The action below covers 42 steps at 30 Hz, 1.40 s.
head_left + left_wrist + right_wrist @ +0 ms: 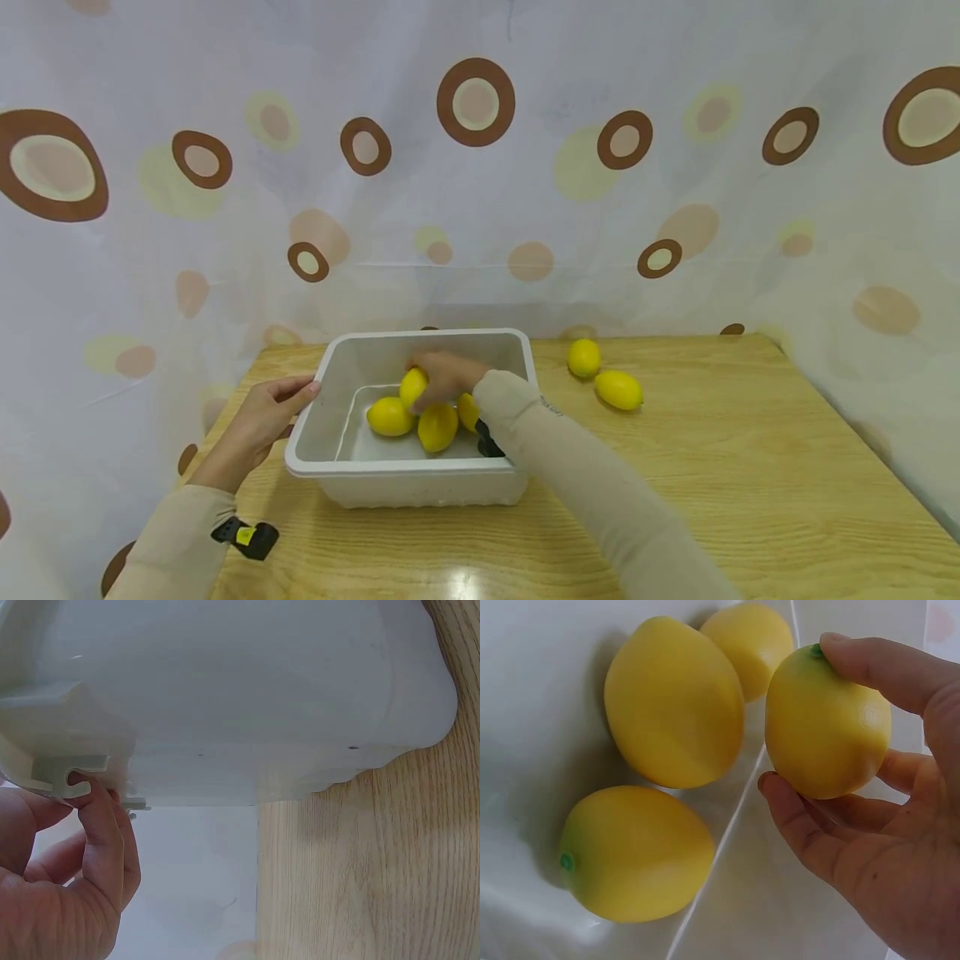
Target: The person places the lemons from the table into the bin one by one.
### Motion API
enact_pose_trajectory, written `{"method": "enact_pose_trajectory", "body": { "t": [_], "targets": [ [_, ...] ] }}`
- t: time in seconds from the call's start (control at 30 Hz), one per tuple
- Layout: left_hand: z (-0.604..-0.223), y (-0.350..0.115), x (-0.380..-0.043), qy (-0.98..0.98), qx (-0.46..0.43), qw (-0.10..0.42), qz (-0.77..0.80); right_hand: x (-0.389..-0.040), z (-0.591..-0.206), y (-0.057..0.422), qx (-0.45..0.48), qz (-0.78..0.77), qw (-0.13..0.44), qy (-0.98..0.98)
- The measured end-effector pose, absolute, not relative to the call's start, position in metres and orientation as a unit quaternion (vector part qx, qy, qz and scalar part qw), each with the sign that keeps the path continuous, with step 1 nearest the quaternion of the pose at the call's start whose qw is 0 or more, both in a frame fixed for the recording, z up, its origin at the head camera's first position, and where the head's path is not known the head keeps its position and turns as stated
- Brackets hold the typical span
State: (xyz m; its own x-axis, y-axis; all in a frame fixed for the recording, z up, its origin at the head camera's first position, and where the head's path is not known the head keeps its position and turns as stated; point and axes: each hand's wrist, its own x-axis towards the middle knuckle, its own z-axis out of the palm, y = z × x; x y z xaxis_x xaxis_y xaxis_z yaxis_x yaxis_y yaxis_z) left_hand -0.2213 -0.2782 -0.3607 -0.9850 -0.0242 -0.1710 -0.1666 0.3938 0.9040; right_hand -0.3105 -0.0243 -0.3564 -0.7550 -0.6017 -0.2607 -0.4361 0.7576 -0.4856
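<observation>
My right hand (444, 377) reaches inside a white plastic bin (405, 468) and grips a yellow lemon (829, 724), thumb at its green stem end and fingers around the other side. Below and beside it in the bin lie several more lemons (390, 417), one partly hidden behind the right wrist. In the right wrist view, three of them (637, 853) rest close together on the bin's floor. At the bin's left side, my left hand (262, 417) holds the rim, thumb on top and fingers curled under the lip (75, 784).
Two loose lemons (618, 390) lie on the wooden table (720, 467) to the right of the bin. Behind the table hangs a pale curtain (540, 208) patterned with brown rings. Each wrist carries a black strapped device (251, 537).
</observation>
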Motion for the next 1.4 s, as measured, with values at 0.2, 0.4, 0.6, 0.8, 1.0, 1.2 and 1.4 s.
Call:
{"method": "enact_pose_trajectory", "body": {
  "t": [0.2,0.4,0.6,0.8,1.0,1.2,1.4],
  "targets": [
    [-0.361,-0.278,-0.223,0.832,-0.053,0.065,0.549,-0.312,-0.361,-0.025,-0.282,-0.194,0.203,0.917],
    [-0.360,-0.278,-0.224,0.830,-0.044,0.062,0.553,-0.311,-0.362,-0.026,-0.277,-0.199,0.200,0.919],
    [-0.361,-0.278,-0.224,0.829,-0.041,0.064,0.554,-0.309,-0.365,-0.025,-0.250,-0.187,0.208,0.927],
    [-0.361,-0.279,-0.224,0.830,-0.046,0.064,0.552,-0.308,-0.368,-0.025,-0.244,-0.187,0.220,0.926],
    [-0.361,-0.279,-0.223,0.831,-0.043,0.063,0.551,-0.307,-0.368,-0.025,-0.232,-0.197,0.239,0.922],
    [-0.361,-0.280,-0.222,0.829,-0.046,0.063,0.554,-0.308,-0.369,-0.026,-0.245,-0.184,0.244,0.920],
    [-0.363,-0.280,-0.222,0.828,-0.048,0.062,0.555,-0.305,-0.368,-0.027,-0.240,-0.180,0.250,0.920]
  ]
}}
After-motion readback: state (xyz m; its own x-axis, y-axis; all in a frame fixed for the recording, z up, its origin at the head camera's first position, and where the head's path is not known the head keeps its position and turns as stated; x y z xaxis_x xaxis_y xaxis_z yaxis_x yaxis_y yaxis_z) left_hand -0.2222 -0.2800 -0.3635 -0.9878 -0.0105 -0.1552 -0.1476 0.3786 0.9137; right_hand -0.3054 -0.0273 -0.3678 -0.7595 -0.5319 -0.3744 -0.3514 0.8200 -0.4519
